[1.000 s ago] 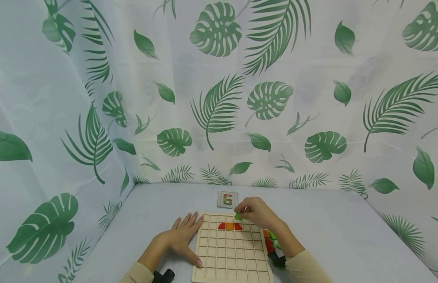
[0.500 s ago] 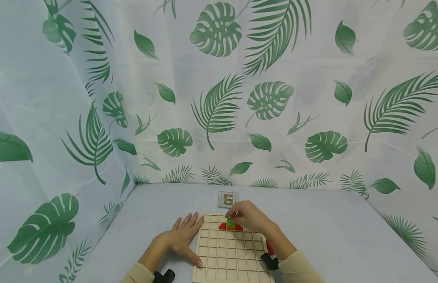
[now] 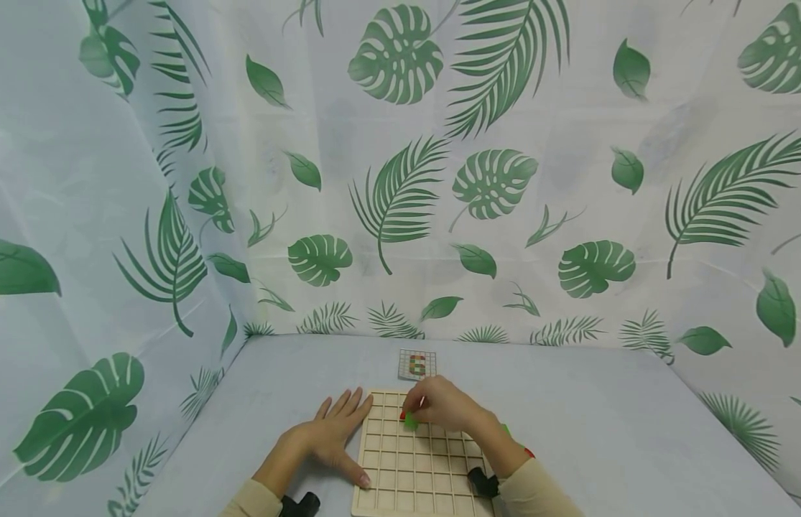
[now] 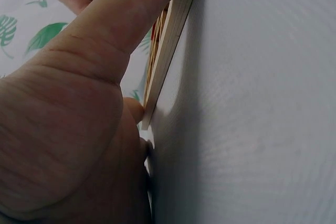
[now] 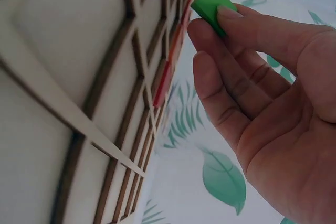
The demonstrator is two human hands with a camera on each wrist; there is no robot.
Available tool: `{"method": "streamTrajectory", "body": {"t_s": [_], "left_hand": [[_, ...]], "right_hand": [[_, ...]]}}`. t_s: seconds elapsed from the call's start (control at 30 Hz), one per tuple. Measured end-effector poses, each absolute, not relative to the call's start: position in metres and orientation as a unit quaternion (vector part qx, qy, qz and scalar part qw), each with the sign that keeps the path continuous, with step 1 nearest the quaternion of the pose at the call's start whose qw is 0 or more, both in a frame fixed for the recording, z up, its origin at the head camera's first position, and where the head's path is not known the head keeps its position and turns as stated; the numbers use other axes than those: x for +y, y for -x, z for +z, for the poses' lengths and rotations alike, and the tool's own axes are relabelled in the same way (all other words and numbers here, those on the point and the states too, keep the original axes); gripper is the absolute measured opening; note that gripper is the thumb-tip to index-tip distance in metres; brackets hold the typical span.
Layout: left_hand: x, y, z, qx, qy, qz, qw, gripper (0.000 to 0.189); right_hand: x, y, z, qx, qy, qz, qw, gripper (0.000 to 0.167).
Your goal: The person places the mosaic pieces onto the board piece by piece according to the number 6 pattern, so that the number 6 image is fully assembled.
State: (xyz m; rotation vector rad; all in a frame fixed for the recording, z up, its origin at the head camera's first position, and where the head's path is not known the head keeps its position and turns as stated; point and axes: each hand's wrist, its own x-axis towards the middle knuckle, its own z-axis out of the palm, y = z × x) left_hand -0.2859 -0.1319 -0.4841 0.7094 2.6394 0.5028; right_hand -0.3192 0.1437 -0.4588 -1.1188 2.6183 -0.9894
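Note:
A wooden board (image 3: 406, 477) with a raised grid lies on the table. My left hand (image 3: 332, 436) rests along its left edge, fingers spread, thumb at the near part of that edge. Between thumb and fingers my right hand (image 3: 442, 403) pinches a small green block (image 5: 212, 4) over the board's upper left part. The right wrist view shows this block tilted and apart from the grid. A red piece (image 5: 163, 83) and an orange piece (image 5: 174, 45) sit in grid cells in the same row; in the head view the right hand mostly hides them.
Behind the board lies a small card (image 3: 413, 362) printed with a grid and a coloured figure. Green and red bits of loose pieces (image 3: 529, 452) peek out past the right forearm. A black device (image 3: 483, 481) is at the right wrist. A leaf-patterned curtain (image 3: 503, 273) stands behind the table.
My right hand has moved left and toward me across the board with the green block, from the top edge to just below the red and orange row. The left hand has stayed put.

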Motion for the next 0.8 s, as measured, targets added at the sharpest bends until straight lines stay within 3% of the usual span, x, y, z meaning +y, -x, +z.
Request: {"method": "streamTrajectory", "body": {"t_s": [0.8], "left_hand": [[-0.1346, 0.2899, -0.4888, 0.934, -0.256, 0.173, 0.179, 0.142]], "right_hand": [[0.1352, 0.3179, -0.4622, 0.885, 0.371, -0.277, 0.042, 0.011]]}}
